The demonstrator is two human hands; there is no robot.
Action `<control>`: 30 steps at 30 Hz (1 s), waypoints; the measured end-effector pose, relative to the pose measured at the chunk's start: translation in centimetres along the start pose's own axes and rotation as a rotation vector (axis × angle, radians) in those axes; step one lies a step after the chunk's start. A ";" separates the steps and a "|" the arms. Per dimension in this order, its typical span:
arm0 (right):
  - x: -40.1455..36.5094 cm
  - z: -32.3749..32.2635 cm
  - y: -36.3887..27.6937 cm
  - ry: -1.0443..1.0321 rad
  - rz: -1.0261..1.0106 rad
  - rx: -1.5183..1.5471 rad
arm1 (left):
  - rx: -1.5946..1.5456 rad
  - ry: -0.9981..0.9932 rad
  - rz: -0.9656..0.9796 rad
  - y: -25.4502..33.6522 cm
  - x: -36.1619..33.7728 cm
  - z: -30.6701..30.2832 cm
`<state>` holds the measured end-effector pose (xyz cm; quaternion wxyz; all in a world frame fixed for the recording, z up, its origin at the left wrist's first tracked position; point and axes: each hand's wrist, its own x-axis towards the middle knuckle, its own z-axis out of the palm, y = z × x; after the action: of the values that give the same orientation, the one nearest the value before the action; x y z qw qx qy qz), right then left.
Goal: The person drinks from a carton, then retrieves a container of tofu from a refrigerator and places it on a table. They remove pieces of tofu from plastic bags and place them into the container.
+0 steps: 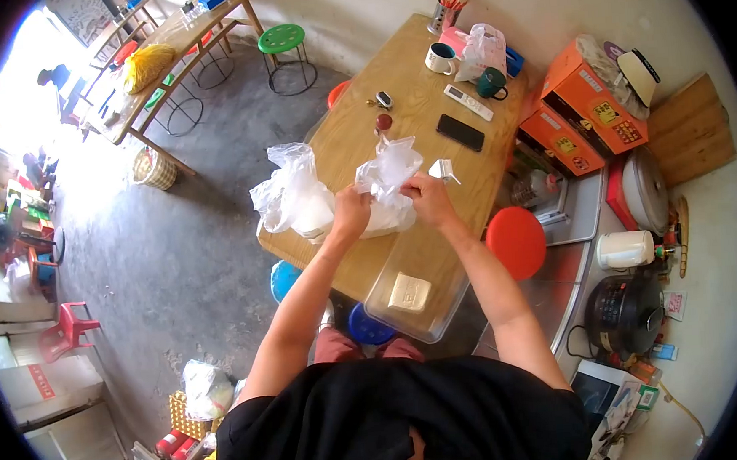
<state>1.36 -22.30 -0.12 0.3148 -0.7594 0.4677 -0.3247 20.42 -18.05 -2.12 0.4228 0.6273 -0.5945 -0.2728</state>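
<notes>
Both hands are raised over the near part of the wooden table [349, 165]. My left hand [353, 209] is closed on the lower left edge of a thin white plastic bag [390, 166]. Gripping the same bag on its right side is my right hand [427, 196], fingers pinched. Left of my hands lies a bulkier white plastic bag [292, 188], its contents hidden. Nearer to me, a clear plastic tray [436, 325] at the table's edge holds a pale yellow block [409, 293] with a stamped top. A small white box [442, 170] lies right of my right hand.
Farther back are a black phone [460, 132], a white remote [468, 102], a white mug [441, 58] and a dark green cup [491, 82]. A red stool [516, 242] stands on the right, a blue stool [370, 323] below the tray. Orange boxes [594, 102] are stacked rightward.
</notes>
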 end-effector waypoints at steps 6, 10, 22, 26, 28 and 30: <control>0.0 0.7 0.3 -0.007 0.111 -0.009 | -0.020 -0.070 -0.114 -1.6 0.6 0.5; -0.4 0.9 -0.1 -0.030 0.036 -0.026 | 0.007 -0.180 -0.079 -0.7 0.5 -0.6; -0.3 1.2 -2.2 -0.232 0.155 0.051 | -0.117 -0.139 -0.009 -0.9 -1.0 0.3; -0.2 1.0 -1.3 -0.295 0.203 0.170 | -0.165 -0.086 -0.016 -1.0 -1.8 0.5; -0.3 1.0 -0.8 -0.301 0.218 0.194 | -0.171 -0.049 -0.033 -1.2 -2.3 1.0; -0.5 1.1 -0.5 -0.307 0.232 0.220 | -0.255 -0.050 -0.130 -0.6 -2.7 1.0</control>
<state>2.28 -21.47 -0.53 0.4983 -0.7022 0.4604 -0.2160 19.50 -15.66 -3.52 0.4655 0.5985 -0.5235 -0.3887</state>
